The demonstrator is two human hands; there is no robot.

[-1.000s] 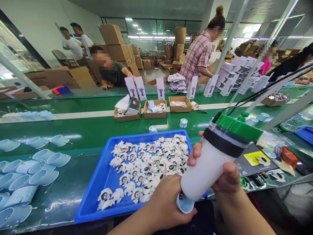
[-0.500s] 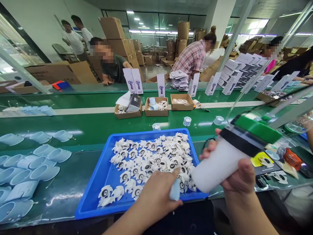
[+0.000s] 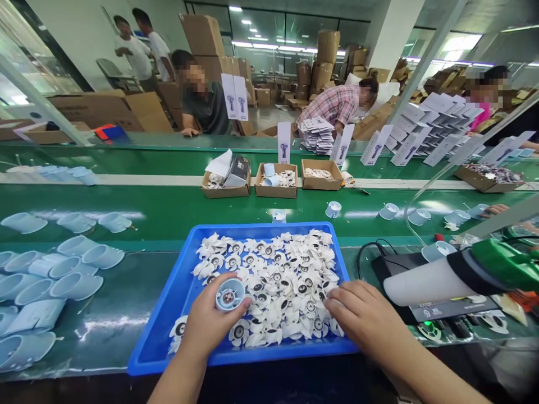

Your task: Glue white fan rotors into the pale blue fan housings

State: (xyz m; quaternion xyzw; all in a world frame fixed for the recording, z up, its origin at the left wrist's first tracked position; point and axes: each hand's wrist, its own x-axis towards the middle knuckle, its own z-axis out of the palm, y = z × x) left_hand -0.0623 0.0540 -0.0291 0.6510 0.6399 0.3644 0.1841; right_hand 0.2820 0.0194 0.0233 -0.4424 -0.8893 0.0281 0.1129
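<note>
- left hand [image 3: 208, 325]: closed around a pale blue cup [image 3: 229, 294], open end up, with a dark-centred part seated inside. it is held over the near-left part of the blue tray [image 3: 168, 336] at the desk's near edge.
- judged best practice: keep the cup level.
- right hand [image 3: 364, 317]: fingers half curled, tips on the white impellers [image 3: 278, 280]. grip cannot be told. lift one piece only.
- white cards [image 3: 284, 143], far edge: fan picture, no readable lettering.
</note>
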